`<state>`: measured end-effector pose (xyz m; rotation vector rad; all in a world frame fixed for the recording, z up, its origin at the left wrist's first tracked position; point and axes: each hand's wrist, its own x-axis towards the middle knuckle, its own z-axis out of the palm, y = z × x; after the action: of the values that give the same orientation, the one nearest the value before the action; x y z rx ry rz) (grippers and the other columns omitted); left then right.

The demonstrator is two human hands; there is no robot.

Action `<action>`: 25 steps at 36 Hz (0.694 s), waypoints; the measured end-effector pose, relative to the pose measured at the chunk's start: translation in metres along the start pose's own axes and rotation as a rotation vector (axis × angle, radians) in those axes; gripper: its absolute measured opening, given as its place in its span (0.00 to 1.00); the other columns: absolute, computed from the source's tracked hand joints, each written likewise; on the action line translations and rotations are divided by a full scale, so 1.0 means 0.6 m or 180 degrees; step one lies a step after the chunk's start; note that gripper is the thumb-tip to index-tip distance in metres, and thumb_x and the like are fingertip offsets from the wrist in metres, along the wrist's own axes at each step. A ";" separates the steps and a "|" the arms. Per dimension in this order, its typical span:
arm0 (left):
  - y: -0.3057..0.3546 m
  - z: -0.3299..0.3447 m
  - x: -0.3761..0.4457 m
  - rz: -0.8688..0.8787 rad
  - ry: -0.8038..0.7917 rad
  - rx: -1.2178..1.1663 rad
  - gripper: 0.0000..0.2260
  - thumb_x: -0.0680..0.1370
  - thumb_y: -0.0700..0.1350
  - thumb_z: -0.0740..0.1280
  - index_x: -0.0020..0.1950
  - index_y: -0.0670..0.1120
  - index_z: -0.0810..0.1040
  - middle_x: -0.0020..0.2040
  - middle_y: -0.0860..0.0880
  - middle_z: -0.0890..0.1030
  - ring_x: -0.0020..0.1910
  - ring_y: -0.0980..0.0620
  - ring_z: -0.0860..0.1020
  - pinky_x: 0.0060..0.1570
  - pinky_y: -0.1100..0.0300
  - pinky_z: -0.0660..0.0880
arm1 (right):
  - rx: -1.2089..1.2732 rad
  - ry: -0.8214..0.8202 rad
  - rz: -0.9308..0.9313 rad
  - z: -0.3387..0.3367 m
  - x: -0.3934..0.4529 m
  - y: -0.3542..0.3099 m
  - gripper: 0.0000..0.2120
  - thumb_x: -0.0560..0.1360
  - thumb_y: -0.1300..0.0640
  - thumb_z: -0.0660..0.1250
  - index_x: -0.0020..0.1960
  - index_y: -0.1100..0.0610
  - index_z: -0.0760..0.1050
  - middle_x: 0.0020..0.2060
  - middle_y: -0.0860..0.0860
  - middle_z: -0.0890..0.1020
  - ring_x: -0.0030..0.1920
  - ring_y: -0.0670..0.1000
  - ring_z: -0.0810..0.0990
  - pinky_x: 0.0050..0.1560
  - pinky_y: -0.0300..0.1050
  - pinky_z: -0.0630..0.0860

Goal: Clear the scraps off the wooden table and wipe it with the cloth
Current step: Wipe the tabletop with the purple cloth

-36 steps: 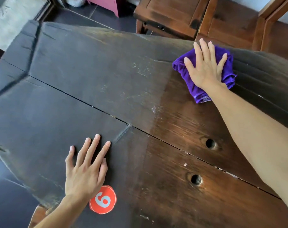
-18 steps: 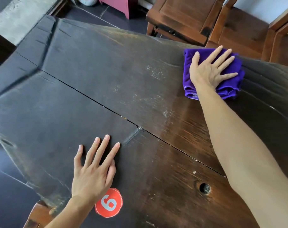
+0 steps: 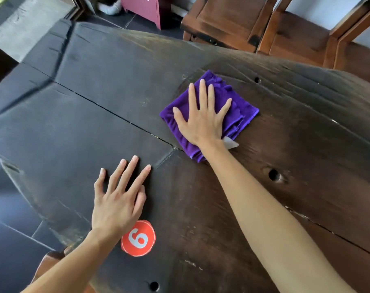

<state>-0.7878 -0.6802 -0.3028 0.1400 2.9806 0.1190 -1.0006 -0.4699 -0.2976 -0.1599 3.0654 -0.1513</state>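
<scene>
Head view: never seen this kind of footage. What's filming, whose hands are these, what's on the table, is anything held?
There is no robot here. A person wears a wide-angle camera on the head, looking forward and down, so both bare arms reach in from the bottom of the picture.

The right hand lies flat, fingers spread, pressing a folded purple cloth onto the dark wooden table. A small white tag or scrap pokes out by the wrist; which one it is I cannot tell.

The left hand rests flat on the table with straight fingers and holds nothing. Beside its wrist sits a round red sticker with a white digit.

The tabletop has a long crack and several round holes. Brown wooden chairs stand beyond the far edge.
</scene>
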 end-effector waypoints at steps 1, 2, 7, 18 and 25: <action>0.001 -0.001 0.000 0.0000 0.0009 -0.0005 0.25 0.83 0.53 0.51 0.82 0.59 0.59 0.83 0.50 0.59 0.81 0.45 0.58 0.78 0.37 0.53 | -0.0004 0.0008 -0.0023 0.004 -0.022 -0.007 0.40 0.79 0.30 0.44 0.83 0.52 0.49 0.83 0.54 0.49 0.82 0.58 0.48 0.71 0.79 0.47; 0.002 -0.002 -0.001 0.0006 0.0014 -0.0011 0.25 0.83 0.53 0.51 0.82 0.59 0.59 0.83 0.50 0.59 0.81 0.45 0.58 0.78 0.37 0.53 | -0.0011 0.0009 -0.0047 0.007 -0.044 -0.013 0.40 0.79 0.30 0.45 0.83 0.52 0.50 0.83 0.54 0.50 0.82 0.58 0.48 0.71 0.79 0.47; 0.007 -0.008 -0.001 -0.0046 0.0028 -0.0175 0.25 0.84 0.55 0.49 0.82 0.55 0.59 0.83 0.52 0.58 0.82 0.47 0.57 0.79 0.39 0.50 | 0.0007 -0.0028 -0.0188 0.021 -0.153 -0.030 0.39 0.79 0.31 0.46 0.83 0.52 0.50 0.83 0.54 0.52 0.82 0.58 0.50 0.71 0.79 0.48; 0.014 -0.013 -0.008 -0.0079 0.0205 -0.0345 0.24 0.84 0.52 0.48 0.82 0.53 0.61 0.83 0.52 0.60 0.82 0.49 0.56 0.78 0.39 0.50 | 0.0100 -0.0170 -0.0336 0.038 -0.426 -0.061 0.39 0.80 0.31 0.48 0.83 0.52 0.51 0.83 0.54 0.51 0.82 0.58 0.48 0.71 0.78 0.47; 0.009 -0.008 -0.009 -0.0032 0.0258 -0.0419 0.23 0.86 0.51 0.49 0.82 0.54 0.59 0.83 0.53 0.58 0.82 0.50 0.54 0.79 0.39 0.48 | 0.0200 -0.0397 -0.0258 0.036 -0.627 -0.048 0.40 0.79 0.30 0.51 0.83 0.51 0.51 0.83 0.53 0.49 0.82 0.58 0.46 0.71 0.80 0.48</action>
<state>-0.7830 -0.6757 -0.2970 0.1069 3.0416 0.3266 -0.6226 -0.4601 -0.2924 -0.2789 2.9274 -0.2326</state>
